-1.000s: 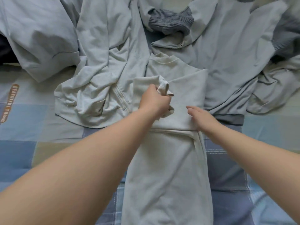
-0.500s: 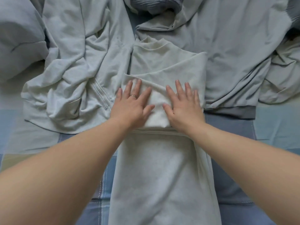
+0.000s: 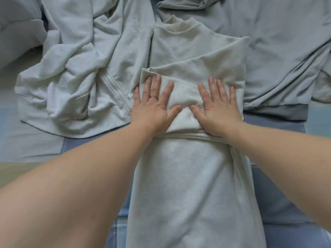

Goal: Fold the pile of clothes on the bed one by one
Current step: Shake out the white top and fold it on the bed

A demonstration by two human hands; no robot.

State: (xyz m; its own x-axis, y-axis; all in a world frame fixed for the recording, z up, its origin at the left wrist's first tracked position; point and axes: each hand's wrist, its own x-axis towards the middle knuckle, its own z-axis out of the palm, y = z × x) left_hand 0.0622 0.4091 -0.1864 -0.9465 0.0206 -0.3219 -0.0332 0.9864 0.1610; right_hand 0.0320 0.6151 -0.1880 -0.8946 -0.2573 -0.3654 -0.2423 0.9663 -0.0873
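My left hand (image 3: 154, 111) and right hand (image 3: 217, 111) lie flat, holding nothing, pressing the pale cream cotton sweatshirt (image 3: 193, 176) on the blue checked bedsheet (image 3: 279, 185). I judge it half folded; 2 more wait: crumpled pale zip jacket (image 3: 77, 83), grey dark-hemmed top (image 3: 279, 65).

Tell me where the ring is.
Head view, left of centre: the ring sits on the left hand, pressed flat on the folded cream sweatshirt.

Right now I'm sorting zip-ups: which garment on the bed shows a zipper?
The pale grey garment beside the left hand: a zipper runs along its edge. The cream top being pressed and the dark-hemmed blue-grey one show none.
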